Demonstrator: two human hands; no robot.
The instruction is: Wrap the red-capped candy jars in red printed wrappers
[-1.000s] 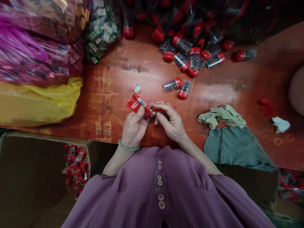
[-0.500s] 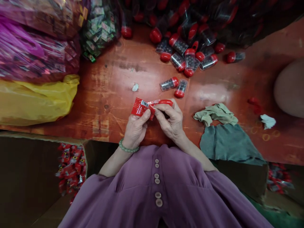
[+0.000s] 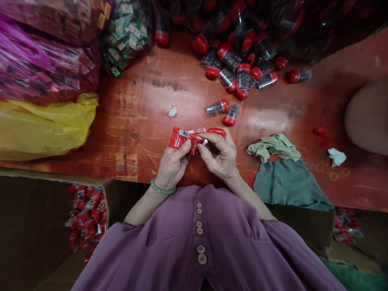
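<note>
Above a purple buttoned top, both forearms angle inward over the near edge of the reddish-brown tabletop (image 3: 145, 117). The left hand (image 3: 174, 163), wearing a green bead bracelet (image 3: 163, 186), pinches a red printed packet with a barcode (image 3: 178, 139) between thumb and curled fingers. The right hand (image 3: 221, 155), fingers bent, holds a red-capped clear plastic tube (image 3: 216, 131) beside the packet's right end. Beyond lie two similar tubes (image 3: 224, 111), then a heap.

This looks like a small packing workshop: a worn red tabletop (image 3: 145, 113) bears a heap of red-capped clear containers (image 3: 230, 56) at twelve o'clock and stuffed plastic bags (image 3: 45, 72) at ten, with open cardboard boxes (image 3: 33, 218) below.
</note>
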